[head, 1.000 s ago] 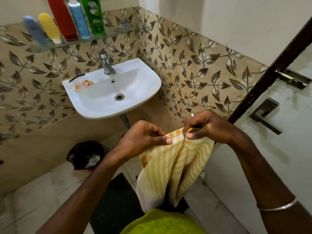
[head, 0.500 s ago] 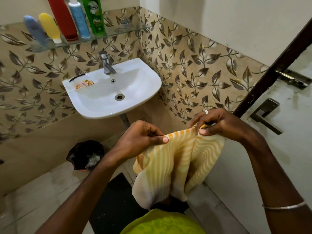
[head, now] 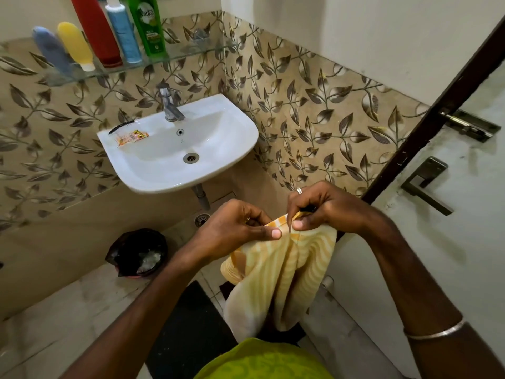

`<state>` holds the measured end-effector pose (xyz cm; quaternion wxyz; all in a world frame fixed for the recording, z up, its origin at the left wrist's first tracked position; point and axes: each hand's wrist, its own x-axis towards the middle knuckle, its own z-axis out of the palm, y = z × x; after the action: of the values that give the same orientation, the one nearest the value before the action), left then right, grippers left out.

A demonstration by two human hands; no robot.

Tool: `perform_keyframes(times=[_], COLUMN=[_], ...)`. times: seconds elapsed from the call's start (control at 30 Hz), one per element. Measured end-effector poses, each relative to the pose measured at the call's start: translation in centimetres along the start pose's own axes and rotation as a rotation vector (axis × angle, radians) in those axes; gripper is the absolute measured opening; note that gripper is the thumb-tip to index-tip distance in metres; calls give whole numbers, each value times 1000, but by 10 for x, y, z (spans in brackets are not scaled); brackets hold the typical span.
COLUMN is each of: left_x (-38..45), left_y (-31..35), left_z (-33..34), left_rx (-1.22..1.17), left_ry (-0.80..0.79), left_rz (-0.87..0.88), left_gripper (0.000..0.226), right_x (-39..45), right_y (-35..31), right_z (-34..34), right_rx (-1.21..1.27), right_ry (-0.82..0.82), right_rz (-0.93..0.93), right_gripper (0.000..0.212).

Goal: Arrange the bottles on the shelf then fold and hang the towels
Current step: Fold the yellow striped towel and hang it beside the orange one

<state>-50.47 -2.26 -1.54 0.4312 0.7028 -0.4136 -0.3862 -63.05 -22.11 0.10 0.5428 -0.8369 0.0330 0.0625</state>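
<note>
Below the sink [head: 175, 149], at waist height in front of the person, both hands work the top hem of one yellow striped towel [head: 281, 280]. Left hand [head: 235, 228]: fingers curled, thumb laid flat along the hem, a closed grip on the cloth. Right hand [head: 325, 207]: thumb and forefinger pinch the hem just beside the left thumb; this grip is also closed on the towel. Cloth hangs from the two grips in loose vertical folds, lower edge free, well above the floor.

Change noted: half a second ago the hands stood apart with a short span of hem stretched between them; now the right hand has come back in and the two grips nearly touch. One second ago they were similarly close. So the hands are feeding along the hem, apart and together. Reading: person is finding or matching corners before the first fold. Fold itself not yet made; towel not yet flat or halved.

Glass shelf [head: 175, 54] above the tap: five bottles stand or lean in a row, namely blue tube [head: 50, 49], yellow tube [head: 75, 45], red bottle [head: 95, 28], light blue bottle [head: 123, 31], green bottle [head: 147, 23]. Bottle stage looks done.

No towel rail or hook visible in frame; hanging place cannot be told. Only one towel in view.
</note>
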Motion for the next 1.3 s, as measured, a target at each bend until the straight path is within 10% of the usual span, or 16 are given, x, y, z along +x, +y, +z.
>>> perform_keyframes(times=[1.3], left_x=[-5], left_y=[-8], left_z=[9], left_rx=[-178], left_ry=[48], left_rz=[-34], left_gripper=[28], right_x=[-4], right_y=[-1], right_z=[-13], right_rx=[-55], right_ry=[74], right_rz=[38], right_gripper=[7])
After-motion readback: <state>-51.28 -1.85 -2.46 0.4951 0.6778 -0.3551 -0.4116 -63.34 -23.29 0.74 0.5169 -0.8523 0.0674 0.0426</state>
